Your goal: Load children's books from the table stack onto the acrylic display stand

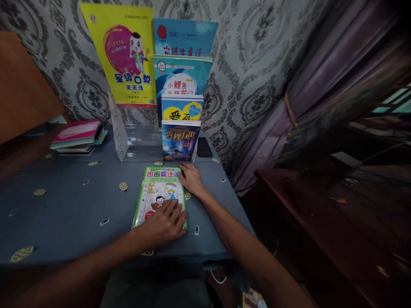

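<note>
Patterned grey wallpaper (253, 77) behind; purple curtain (266, 137) tied back at right. Counter (70, 205) covered in a blue-grey cloth with small yellow printed motifs.

Green-bordered picture book (150, 190) lies flat near the counter's front edge, front cover up, in front of a clear display rack (144, 153). Left hand (167, 220): laid over the lower right part of the cover, fingers extended, not closed on anything. Right hand (190, 177): at the upper right corner, touching the book; cannot tell whether the fingers grip its edge.

Rack, left side: tall yellow workbook (128, 55). Rack, right side, stepped from back to front: light blue book (186, 36), teal book (201, 70), blue-and-yellow book (181, 109), dark blue book (180, 143). Dark flat object (204, 147) just right of the rack. Stack of books (77, 134), pink cover uppermost, left of the rack.
</note>
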The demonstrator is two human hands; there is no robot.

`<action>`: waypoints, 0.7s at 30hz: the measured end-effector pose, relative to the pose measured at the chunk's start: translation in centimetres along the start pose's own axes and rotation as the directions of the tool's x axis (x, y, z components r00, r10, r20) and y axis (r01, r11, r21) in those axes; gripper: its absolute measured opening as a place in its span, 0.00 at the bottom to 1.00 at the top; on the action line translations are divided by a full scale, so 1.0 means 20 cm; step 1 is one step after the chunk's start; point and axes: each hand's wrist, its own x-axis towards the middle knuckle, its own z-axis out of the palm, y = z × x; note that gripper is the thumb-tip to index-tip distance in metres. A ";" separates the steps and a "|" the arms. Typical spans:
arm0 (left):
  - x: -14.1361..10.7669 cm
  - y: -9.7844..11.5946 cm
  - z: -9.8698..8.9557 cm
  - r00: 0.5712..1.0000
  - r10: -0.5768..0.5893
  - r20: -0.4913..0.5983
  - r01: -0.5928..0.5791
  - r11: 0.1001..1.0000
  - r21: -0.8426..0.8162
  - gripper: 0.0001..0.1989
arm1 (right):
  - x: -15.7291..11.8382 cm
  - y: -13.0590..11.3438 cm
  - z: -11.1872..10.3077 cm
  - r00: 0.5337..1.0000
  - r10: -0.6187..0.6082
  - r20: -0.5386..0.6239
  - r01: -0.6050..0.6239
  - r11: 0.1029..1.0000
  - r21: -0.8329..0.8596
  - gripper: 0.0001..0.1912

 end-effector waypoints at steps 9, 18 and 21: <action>-0.02 0.03 -0.02 0.998 -0.030 0.055 0.033 0.998 -0.059 0.16 | 0.00 0.02 0.01 1.000 -0.024 -0.009 0.024 1.000 0.008 0.23; -0.02 0.03 -0.04 0.982 -0.188 0.020 0.187 0.944 -0.273 0.16 | 0.00 0.03 0.03 0.999 -0.031 -0.025 0.031 0.999 0.023 0.23; -0.02 0.04 -0.03 0.970 -0.242 -0.018 0.226 0.927 -0.299 0.15 | 0.00 0.03 0.03 0.999 -0.030 -0.022 0.030 0.999 0.021 0.23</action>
